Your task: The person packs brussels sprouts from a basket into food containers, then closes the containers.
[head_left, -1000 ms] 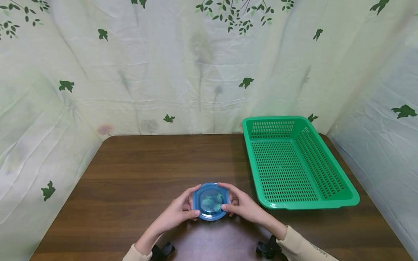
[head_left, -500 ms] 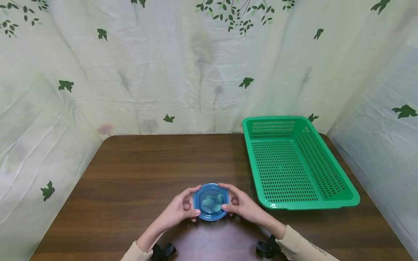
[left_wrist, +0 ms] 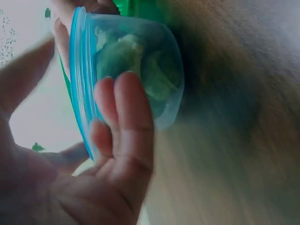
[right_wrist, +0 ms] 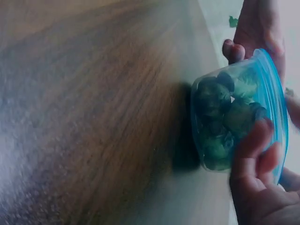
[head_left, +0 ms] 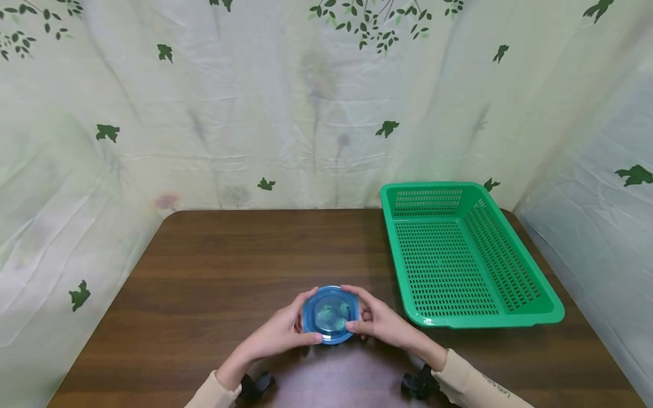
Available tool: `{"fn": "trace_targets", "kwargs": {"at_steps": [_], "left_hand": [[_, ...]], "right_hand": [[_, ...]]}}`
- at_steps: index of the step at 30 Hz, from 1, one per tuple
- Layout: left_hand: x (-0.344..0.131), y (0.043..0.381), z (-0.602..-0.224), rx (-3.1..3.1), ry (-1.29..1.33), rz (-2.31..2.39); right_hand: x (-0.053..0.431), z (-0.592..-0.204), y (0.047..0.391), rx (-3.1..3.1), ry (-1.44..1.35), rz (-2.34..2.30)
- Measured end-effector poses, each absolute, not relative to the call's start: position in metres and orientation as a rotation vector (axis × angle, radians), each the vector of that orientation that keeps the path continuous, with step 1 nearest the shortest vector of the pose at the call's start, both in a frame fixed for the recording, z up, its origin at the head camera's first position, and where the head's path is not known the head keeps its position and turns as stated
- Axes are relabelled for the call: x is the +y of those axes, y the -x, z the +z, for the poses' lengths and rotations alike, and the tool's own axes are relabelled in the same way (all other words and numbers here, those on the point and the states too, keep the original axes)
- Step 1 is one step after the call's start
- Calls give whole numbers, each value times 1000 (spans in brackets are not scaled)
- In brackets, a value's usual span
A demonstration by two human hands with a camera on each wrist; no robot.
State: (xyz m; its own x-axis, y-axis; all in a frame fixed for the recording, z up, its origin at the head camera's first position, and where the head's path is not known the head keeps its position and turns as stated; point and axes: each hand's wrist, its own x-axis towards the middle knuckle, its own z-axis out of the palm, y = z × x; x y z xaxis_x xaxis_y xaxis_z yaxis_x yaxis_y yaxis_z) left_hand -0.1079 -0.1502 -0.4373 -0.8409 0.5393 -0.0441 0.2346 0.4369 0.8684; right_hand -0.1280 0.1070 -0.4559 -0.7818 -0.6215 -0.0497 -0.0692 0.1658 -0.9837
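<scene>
A round, clear plastic food container (left_wrist: 164, 108) with a blue lid (head_left: 331, 311) is held by both hands over the near middle of the table. Several green lumps (right_wrist: 211, 98) show through its wall; their kind is unclear. My left hand (head_left: 283, 331) grips the left side, its thumb at the lid's near edge and its index finger at the far edge. On the opposite side my right hand (head_left: 380, 323) holds the rim between thumb and fingers. Curled fingers (left_wrist: 133, 108) of the left hand lie against the container's side. The lid appears seated on the container.
To the right on the brown wooden table (head_left: 245, 255) stands a green perforated plastic basket (head_left: 400, 272) with nothing in it. A pale leaf-printed cloth (head_left: 229, 113) hangs behind and along both sides. Black wrist straps (head_left: 419, 385) sit below both hands.
My left hand has shifted slightly right, its thumb sliding along the near edge of the lid. The container and my right hand stay almost where they were.
</scene>
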Motion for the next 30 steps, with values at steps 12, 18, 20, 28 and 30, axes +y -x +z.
{"fn": "trace_targets", "kwargs": {"at_steps": [12, 18, 20, 28, 30], "left_hand": [[-134, 108, -432, 2494, -596, 1280], [-134, 105, -431, 2539, -625, 1268], [-135, 106, -430, 2538, -626, 1246], [-138, 110, -426, 2517, -605, 1173], [-139, 111, -424, 2540, -621, 1133]], "right_hand": [[105, -452, 127, 2029, 642, -1589], [105, -453, 124, 2064, 611, -1585], [105, -453, 123, 2064, 609, -1586], [106, -452, 124, 2056, 654, -1573], [108, -451, 123, 2068, 668, -1561]]}}
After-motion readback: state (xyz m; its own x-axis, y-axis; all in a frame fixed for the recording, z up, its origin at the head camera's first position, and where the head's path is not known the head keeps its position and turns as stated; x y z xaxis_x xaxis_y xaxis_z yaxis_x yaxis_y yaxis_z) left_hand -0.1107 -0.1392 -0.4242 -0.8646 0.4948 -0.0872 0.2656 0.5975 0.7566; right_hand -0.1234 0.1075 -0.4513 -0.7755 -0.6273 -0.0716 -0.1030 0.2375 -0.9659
